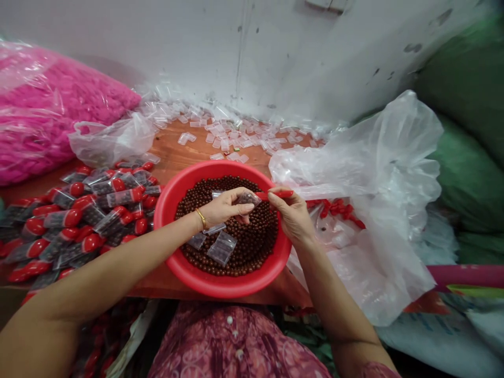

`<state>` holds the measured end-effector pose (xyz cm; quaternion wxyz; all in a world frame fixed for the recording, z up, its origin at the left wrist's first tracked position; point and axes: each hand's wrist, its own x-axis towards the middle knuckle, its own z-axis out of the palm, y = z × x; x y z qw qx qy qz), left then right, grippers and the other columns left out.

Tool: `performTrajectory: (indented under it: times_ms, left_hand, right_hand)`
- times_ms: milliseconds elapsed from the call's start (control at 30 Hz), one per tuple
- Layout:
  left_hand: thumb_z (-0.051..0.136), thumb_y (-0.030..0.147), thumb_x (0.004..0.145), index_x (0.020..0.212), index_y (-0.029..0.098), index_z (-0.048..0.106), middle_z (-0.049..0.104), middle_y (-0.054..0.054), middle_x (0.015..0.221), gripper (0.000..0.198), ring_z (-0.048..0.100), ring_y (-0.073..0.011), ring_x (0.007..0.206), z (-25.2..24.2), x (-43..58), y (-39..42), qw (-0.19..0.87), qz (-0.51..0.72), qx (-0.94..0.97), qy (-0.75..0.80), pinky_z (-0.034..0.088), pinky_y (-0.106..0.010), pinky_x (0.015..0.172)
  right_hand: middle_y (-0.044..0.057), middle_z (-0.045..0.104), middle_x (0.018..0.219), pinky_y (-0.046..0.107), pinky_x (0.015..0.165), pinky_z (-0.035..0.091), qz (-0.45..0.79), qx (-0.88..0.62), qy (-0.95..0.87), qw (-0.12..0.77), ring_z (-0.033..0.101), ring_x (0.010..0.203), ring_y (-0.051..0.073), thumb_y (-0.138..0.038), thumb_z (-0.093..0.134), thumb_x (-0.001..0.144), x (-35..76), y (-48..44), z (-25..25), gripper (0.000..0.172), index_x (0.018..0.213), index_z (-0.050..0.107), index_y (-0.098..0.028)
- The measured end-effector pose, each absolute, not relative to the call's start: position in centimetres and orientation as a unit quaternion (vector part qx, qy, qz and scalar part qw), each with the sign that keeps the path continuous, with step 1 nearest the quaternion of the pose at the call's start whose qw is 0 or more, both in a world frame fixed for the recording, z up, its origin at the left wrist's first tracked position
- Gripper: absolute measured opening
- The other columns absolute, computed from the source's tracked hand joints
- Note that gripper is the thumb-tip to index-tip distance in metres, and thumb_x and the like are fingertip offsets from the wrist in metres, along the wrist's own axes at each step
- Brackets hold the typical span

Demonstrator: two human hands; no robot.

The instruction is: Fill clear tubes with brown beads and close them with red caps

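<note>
My left hand (236, 205) is closed round a small clear plastic container (249, 198) with dark beads inside, held above a red basin (165, 231). Between the fingers of my right hand (291, 212) is a red cap (281, 193), its tip up against the open end of the container. Brown round beads (252, 252) fill much of the basin. Several clear flat containers, one of them a clear box (222, 248), lie on the beads below my left hand.
Filled containers with red caps (94, 210) are heaped at the left, before a bag of pink pieces (51, 105). Clear empty containers (232, 136) are scattered toward the wall. A crumpled plastic bag (378, 157) with red caps (338, 208) spreads at the right.
</note>
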<state>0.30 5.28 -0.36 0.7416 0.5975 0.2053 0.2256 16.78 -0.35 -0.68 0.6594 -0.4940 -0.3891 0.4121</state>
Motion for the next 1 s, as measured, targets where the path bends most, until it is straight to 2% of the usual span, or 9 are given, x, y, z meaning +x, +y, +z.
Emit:
performTrajectory:
  times_ms: [67,167,333,533,667,767,900,1000]
  left_hand:
    - [0.070,0.044,0.069,0.095,0.014,0.051,0.054,0.004,0.073,0.044,0.057,-0.0071,0.058,-0.3,0.4,5.2,0.730,0.230,0.609,0.209,0.045,-0.019,0.054]
    - [0.069,0.041,0.070,0.094,0.014,0.053,0.056,0.002,0.081,0.040,0.056,-0.0058,0.059,-0.1,0.5,5.1,0.722,0.228,0.623,0.197,0.046,-0.020,0.055]
    - [0.067,0.037,0.072,0.095,0.013,0.052,0.056,0.003,0.077,0.036,0.054,-0.0051,0.059,0.0,0.4,5.1,0.706,0.238,0.637,0.198,0.044,-0.018,0.054]
    - [0.066,0.044,0.073,0.093,0.014,0.049,0.060,0.001,0.075,0.040,0.054,-0.0056,0.055,-0.1,0.6,5.1,0.718,0.207,0.634,0.200,0.043,-0.018,0.051]
    - [0.068,0.044,0.070,0.086,0.015,0.047,0.053,0.006,0.065,0.040,0.047,-0.0035,0.048,-0.4,0.8,5.0,0.708,0.215,0.641,0.207,0.039,-0.016,0.045]
    - [0.070,0.042,0.068,0.085,0.015,0.046,0.048,0.008,0.061,0.040,0.042,-0.0025,0.044,-0.8,0.9,4.8,0.704,0.215,0.640,0.222,0.035,-0.016,0.042]
    - [0.070,0.040,0.066,0.081,0.015,0.045,0.046,0.008,0.057,0.038,0.039,-0.0032,0.042,-0.7,1.0,4.6,0.717,0.209,0.625,0.226,0.032,-0.017,0.040]
    - [0.068,0.032,0.062,0.078,0.015,0.047,0.045,0.008,0.056,0.031,0.038,-0.0032,0.045,-0.4,1.1,4.5,0.713,0.228,0.621,0.234,0.031,-0.017,0.045]
  right_hand:
    - [-0.007,0.061,0.058,0.020,0.056,0.044,0.421,-0.513,-0.400,0.632,0.052,0.050,0.006,-0.032,0.078,0.059,17.1,-0.9,-0.9,0.021,0.069,0.064,-0.020]
    - [-0.007,0.058,0.050,0.019,0.052,0.042,0.436,-0.528,-0.411,0.602,0.054,0.045,0.007,-0.034,0.076,0.061,17.4,-1.5,-1.0,0.022,0.069,0.062,-0.019]
    - [-0.003,0.064,0.059,0.023,0.052,0.048,0.439,-0.558,-0.450,0.541,0.060,0.048,0.010,-0.040,0.073,0.065,17.6,-2.0,-0.7,0.029,0.082,0.067,-0.018]
    - [-0.003,0.063,0.058,0.022,0.052,0.047,0.254,-0.579,-0.509,0.584,0.056,0.049,0.009,-0.034,0.060,0.079,16.9,-2.6,-0.4,0.024,0.094,0.071,-0.019]
    - [0.002,0.071,0.080,0.024,0.059,0.051,0.159,-0.548,-0.600,0.561,0.060,0.060,0.010,-0.027,0.059,0.081,16.2,-2.4,-0.8,0.022,0.099,0.071,-0.021]
    - [0.003,0.071,0.084,0.025,0.063,0.052,0.137,-0.517,-0.642,0.548,0.062,0.068,0.012,-0.024,0.056,0.083,15.9,-2.2,-1.3,0.025,0.104,0.070,-0.023]
    - [0.002,0.068,0.077,0.023,0.056,0.050,0.139,-0.505,-0.659,0.539,0.058,0.061,0.010,-0.022,0.054,0.085,15.7,-2.4,-1.6,0.028,0.110,0.068,-0.024]
    - [0.000,0.062,0.068,0.022,0.053,0.047,0.152,-0.504,-0.667,0.528,0.054,0.056,0.009,-0.022,0.053,0.086,15.5,-2.8,-1.7,0.030,0.113,0.067,-0.023]
